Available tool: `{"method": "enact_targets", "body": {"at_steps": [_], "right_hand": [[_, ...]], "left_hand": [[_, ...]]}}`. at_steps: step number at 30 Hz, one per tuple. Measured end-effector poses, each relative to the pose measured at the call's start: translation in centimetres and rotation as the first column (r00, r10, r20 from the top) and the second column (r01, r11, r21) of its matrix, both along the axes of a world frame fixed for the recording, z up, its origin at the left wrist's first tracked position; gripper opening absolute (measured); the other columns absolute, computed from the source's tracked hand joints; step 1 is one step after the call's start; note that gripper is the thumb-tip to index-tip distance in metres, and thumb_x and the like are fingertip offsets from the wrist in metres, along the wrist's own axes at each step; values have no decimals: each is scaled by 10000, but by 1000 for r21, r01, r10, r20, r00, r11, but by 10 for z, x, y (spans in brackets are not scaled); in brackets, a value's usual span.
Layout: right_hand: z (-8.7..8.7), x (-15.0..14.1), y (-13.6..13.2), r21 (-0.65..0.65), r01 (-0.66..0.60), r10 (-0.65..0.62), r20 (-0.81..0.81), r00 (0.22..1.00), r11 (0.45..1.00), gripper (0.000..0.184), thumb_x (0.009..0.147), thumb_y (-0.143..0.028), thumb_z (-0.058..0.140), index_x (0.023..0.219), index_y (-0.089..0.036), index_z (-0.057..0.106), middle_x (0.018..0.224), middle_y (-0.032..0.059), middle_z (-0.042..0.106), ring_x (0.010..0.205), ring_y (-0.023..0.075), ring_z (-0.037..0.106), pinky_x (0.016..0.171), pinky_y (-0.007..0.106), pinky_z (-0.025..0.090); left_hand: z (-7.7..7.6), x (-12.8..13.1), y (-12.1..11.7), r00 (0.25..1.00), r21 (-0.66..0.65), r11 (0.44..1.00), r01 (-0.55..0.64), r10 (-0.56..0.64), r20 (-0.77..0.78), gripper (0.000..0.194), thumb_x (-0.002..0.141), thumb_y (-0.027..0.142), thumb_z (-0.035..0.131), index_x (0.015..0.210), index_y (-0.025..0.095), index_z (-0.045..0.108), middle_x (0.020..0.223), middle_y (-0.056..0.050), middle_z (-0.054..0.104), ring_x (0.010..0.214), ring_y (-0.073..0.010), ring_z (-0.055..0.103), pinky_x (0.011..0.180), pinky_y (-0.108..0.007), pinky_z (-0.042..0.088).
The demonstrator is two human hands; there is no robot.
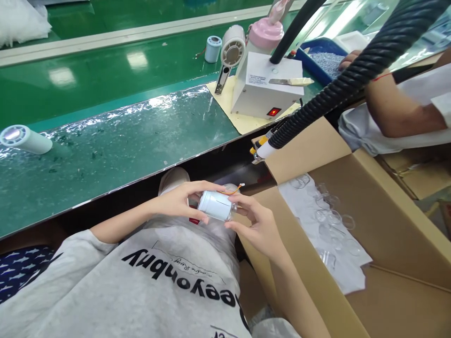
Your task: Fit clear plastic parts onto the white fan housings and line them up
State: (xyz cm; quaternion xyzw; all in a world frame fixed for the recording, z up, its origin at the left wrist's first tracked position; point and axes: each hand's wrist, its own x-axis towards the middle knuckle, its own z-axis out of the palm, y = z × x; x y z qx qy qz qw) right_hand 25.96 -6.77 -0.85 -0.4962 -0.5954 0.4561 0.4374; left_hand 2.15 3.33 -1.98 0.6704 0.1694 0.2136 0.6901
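Note:
Above my lap, a light-blue cylindrical housing [215, 205] lies sideways between my two hands. My left hand [181, 202] grips its left end, thumb below and fingers above. At the other end, my right hand [255, 220] has its fingers and thumb closed around a clear plastic piece [232, 211] that sits against the housing; whether the two are joined I cannot tell. A thin orange wire [232, 190] with a small white connector sticks out over the top of the housing.
A cardboard box [303, 263] with clear plastic rings [331, 220] stands at my right. A black corrugated hose [317, 105] hangs over it. On the bench are a white machine [266, 87], handheld fans [26, 139] and another blue housing [213, 49]. A co-worker's arm [387, 101] is at right.

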Motion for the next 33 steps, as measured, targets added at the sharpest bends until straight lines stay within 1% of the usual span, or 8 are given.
{"method": "enact_targets", "body": {"at_steps": [2,4,8,14,18,23,28,33], "right_hand": [[2,-2,0,-50,11,-14,-51,999,999,463,800,-498,916,1162,-272,735,1224,81,800,1064,284,802,953,440,693],[3,-3,0,-86,14,-22,-94,995,996,485,787,-510,924,1160,-269,728,1215,83,798,1054,279,801,931,429,697],[3,-4,1,-158,5,-30,-158,987,987,502,772,-509,935,1156,-272,713,1203,84,788,1010,258,797,871,395,698],[3,-5,2,-275,-13,-54,-233,971,961,555,771,-603,903,1146,-268,668,1172,90,767,936,239,769,772,355,667],[3,-8,5,-320,-31,-55,-256,965,947,575,776,-699,846,1085,-266,629,1020,59,758,851,225,750,733,349,655],[-1,-12,7,-409,-42,-100,-319,942,911,576,763,-733,824,1004,-263,593,787,-18,671,635,169,683,580,311,646],[-7,-15,7,-510,-47,-158,-350,923,859,666,713,-816,801,978,-245,584,773,-15,691,522,163,680,488,305,627],[-3,-19,10,-551,-161,-107,-422,900,819,693,716,-883,742,886,-232,576,653,-11,692,469,164,664,453,271,588]], "left_hand": [[2,-2,0,1000,68,998,-4,5,-14,754,783,366,927,1477,310,637,1555,-136,613,1348,-319,648,1033,-410,583],[2,-3,0,1000,112,994,-8,9,-14,752,788,381,924,1480,311,636,1559,-134,609,1372,-323,632,1049,-415,578],[2,-5,0,1000,164,986,-8,8,-4,758,805,392,912,1499,317,619,1564,-138,604,1398,-331,615,1062,-425,574],[4,-6,1,999,244,969,-22,14,34,765,804,349,920,1504,330,614,1547,-131,620,1422,-329,600,1148,-468,528],[4,-7,2,999,256,966,-27,19,32,758,786,325,932,1484,315,637,1539,-142,626,1425,-342,597,1184,-497,498],[5,-7,2,999,270,963,-19,11,31,757,791,328,928,1488,311,634,1542,-147,624,1427,-339,597,1184,-490,497],[5,-8,2,1000,264,964,-8,7,4,733,801,369,916,1478,316,642,1549,-140,618,1429,-340,593,1182,-494,495],[5,-8,2,1000,289,957,3,-9,22,721,818,361,905,1486,316,637,1557,-140,613,1443,-337,583,1215,-503,460]]}}
